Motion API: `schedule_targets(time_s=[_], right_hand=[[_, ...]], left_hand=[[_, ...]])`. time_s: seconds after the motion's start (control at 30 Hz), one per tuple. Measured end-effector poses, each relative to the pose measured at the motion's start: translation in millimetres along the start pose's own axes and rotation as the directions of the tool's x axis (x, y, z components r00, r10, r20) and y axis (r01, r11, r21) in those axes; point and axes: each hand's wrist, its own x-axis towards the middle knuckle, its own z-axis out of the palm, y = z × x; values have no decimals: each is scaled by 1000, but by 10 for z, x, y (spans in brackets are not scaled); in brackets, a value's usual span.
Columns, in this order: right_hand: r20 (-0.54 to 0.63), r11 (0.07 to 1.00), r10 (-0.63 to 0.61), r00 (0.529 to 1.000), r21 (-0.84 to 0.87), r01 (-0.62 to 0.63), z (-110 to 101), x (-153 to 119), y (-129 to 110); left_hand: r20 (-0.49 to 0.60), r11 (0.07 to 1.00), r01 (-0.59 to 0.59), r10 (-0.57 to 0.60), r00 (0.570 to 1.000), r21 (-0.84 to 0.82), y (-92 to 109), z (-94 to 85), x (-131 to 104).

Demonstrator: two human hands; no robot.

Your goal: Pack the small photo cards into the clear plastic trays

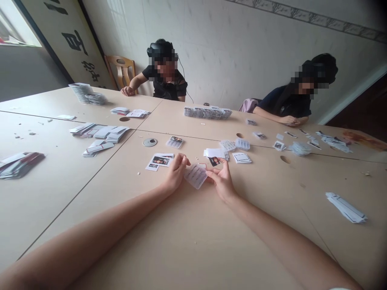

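Observation:
Over the near side of the table, a small clear plastic box with compartments [196,176] is held between my two hands. The fingers of my left hand [177,173] close on its left edge. With my right hand [222,179] I pinch its right edge, and a dark printed card [214,161] sticks out by the same fingers. Just left of my left hand lie printed cards [160,160]. Behind my right hand are a stack of white cards [216,153] and a framed white card stack [242,158]. What the box contains is too small to make out.
The wide wooden table [169,249] bears card piles [99,132], more cards at left [21,164], a strip stack [346,207] and a row of filled boxes [208,113]. Cable holes [286,160] pierce it. Two people [165,80] sit opposite.

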Motion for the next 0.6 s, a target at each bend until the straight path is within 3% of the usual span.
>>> schedule_targets(time_s=[0.47,0.6], right_hand=[[-77,1000,8,997,-19,-9,30,-25,-60],[-80,1000,-4,997,-8,3,57,-36,-73]], left_hand=[[68,996,11,-17,998,87,199,-42,-26],[77,1000,26,-26,997,13,169,-31,-11]])
